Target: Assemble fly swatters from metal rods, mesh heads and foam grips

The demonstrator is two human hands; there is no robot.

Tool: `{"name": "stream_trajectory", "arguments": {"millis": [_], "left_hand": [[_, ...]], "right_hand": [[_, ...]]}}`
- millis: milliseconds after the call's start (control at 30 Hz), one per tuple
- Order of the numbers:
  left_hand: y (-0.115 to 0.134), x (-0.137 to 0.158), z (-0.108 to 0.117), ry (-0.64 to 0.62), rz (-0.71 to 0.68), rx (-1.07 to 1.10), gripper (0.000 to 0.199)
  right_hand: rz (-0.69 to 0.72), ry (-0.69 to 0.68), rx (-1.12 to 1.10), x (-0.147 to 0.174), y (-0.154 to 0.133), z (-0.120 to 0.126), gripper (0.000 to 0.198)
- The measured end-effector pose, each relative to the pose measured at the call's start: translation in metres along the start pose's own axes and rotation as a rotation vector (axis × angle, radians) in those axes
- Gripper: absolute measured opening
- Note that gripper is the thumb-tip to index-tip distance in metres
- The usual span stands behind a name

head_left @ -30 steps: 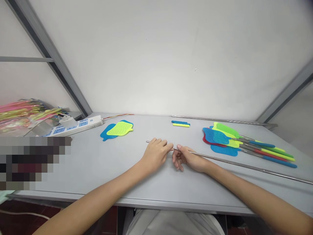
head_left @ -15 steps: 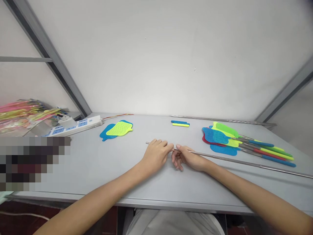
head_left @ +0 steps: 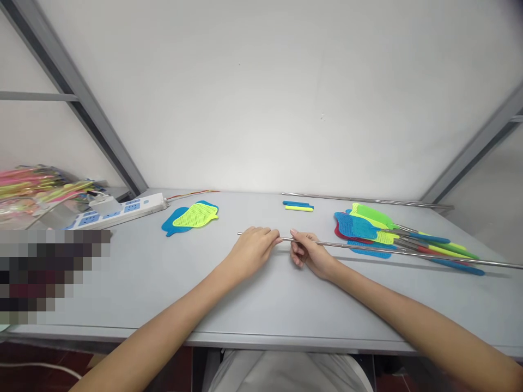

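A long thin metal rod [head_left: 368, 248] runs across the middle of the table, raised a little above it, and passes out of the right edge of view. My left hand [head_left: 254, 246] is closed over the rod near its left end, which pokes out past the knuckles. Just to the right, my right hand [head_left: 308, 250] grips the rod between thumb and curled fingers. Beyond the rod on the right lies a pile of fly swatters [head_left: 362, 224] with metal shafts and coloured handles. Blue and yellow-green swatter heads [head_left: 195, 214] without shafts lie at the left.
Several blue and yellow handle grips [head_left: 299, 207] lie near the wall. More metal rods [head_left: 363, 200] rest along the back edge. A white power strip [head_left: 118, 211] with a plug stands at the left, by bagged colourful items [head_left: 32, 188]. A blurred patch covers the left front.
The rod's right part has swung away from me, now crossing over the swatter handles. Both hands have shifted slightly with it, and the view has moved a little.
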State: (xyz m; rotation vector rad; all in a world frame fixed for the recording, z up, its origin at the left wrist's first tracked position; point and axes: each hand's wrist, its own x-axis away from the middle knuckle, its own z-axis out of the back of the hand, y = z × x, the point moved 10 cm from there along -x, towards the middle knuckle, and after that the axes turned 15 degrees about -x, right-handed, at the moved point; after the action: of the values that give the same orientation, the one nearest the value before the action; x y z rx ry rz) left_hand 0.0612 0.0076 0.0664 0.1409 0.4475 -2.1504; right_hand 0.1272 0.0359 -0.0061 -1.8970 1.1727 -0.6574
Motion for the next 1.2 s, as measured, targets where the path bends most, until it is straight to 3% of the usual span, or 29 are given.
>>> {"name": "stream_trajectory", "arguments": {"millis": [400,700,900,1200], "left_hand": [[-0.016,0.001,0.000,0.057,0.039,0.056,0.022],[-0.022,0.001,0.009,0.107,0.059,0.109,0.027],[-0.027,0.001,0.000,0.017,0.073,0.036,0.029],[-0.014,0.007,-0.014,-0.044,-0.036,-0.043,0.022]], "right_hand": [[0.177,0.139,0.007,-0.003,-0.017,0.022,0.045],[0.125,0.111,0.010,-0.005,-0.012,0.021,0.042],[0.098,0.100,0.027,-0.006,-0.012,0.020,0.042],[-0.130,-0.138,0.183,0.006,0.006,-0.004,0.048]]}}
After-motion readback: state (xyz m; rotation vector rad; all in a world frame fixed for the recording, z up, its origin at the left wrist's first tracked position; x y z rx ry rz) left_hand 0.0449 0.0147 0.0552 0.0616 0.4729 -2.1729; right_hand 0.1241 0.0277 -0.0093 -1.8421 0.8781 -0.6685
